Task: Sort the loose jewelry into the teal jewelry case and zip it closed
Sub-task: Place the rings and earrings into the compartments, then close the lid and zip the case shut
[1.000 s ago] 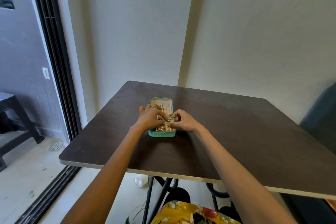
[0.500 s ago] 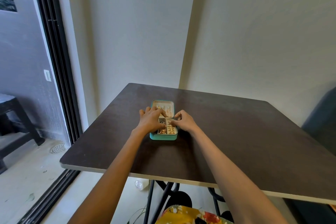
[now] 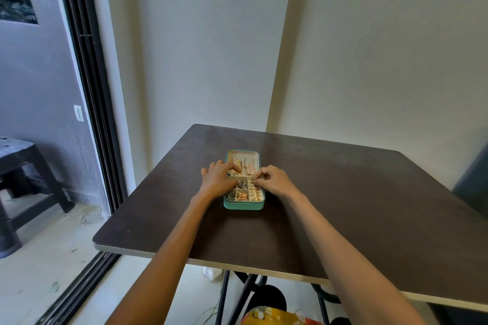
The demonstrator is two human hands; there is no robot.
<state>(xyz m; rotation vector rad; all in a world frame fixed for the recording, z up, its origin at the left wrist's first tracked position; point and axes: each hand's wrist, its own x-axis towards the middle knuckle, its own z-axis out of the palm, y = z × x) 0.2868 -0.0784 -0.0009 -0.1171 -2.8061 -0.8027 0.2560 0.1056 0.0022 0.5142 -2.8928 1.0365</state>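
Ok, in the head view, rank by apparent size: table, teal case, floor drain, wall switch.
1. Table
2. Teal case
3. Floor drain
4. Wall switch
Drain and switch lie farther off, so this is apparent size only.

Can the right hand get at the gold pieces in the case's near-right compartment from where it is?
Probably yes. The right hand sits at the open teal case, beside those gold pieces, with nothing covering them.

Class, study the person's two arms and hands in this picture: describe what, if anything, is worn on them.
Both forearms are bare up to the frame edge, with no sleeves in view. The left hand and the right hand show no gloves, watch or bracelets. Any rings are too small to tell.
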